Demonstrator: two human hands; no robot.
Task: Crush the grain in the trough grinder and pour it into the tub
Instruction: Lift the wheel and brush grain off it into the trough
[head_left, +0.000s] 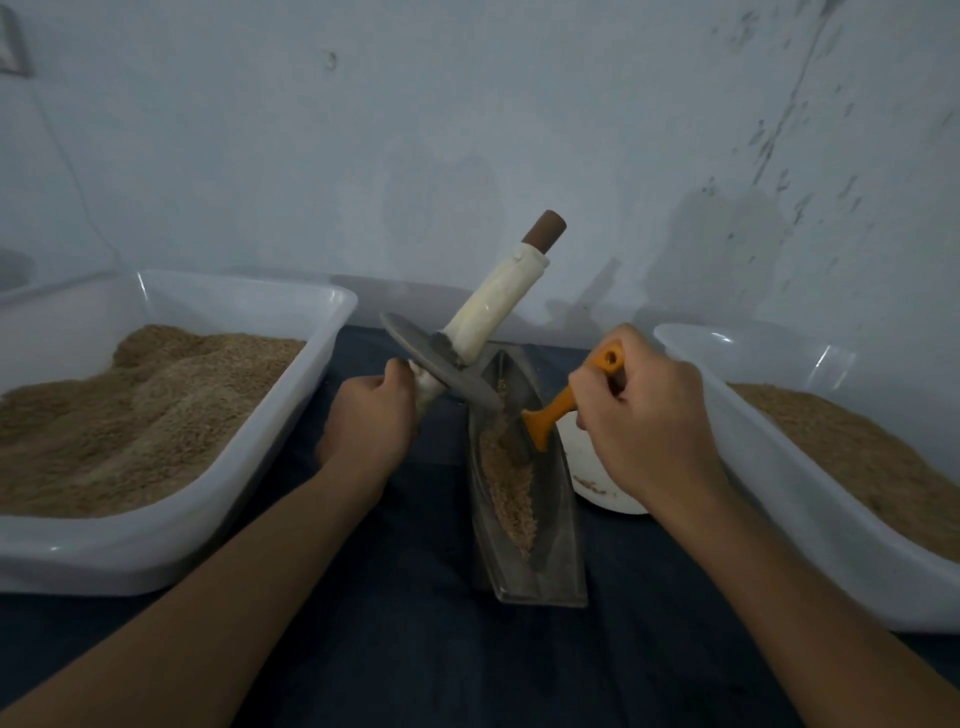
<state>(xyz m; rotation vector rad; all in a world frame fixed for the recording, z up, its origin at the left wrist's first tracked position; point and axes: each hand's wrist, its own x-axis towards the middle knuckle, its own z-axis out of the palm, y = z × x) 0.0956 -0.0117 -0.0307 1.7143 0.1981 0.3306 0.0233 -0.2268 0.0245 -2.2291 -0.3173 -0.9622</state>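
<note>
A white tub (322, 332) heaped with tan grain is seen at the far left of the dark-covered desk (415, 649). Beside it, the lower handle of the grinder's wheel (441, 371) is gripped by the left hand (371, 421), fingers curled round it, the disc being held tilted above the far end of the metal trough (561, 551). In the trough, pale brown grain (511, 493), coarse and crumbly, is being worked with an orange-handled brush (563, 402) pinched in the right hand (641, 410). A white bowl (592, 467) sits just behind that hand, and a second grain-filled tub (691, 343) stands at the far right. Crushing appears done or nearly so; pouring is judged still to come.
</note>
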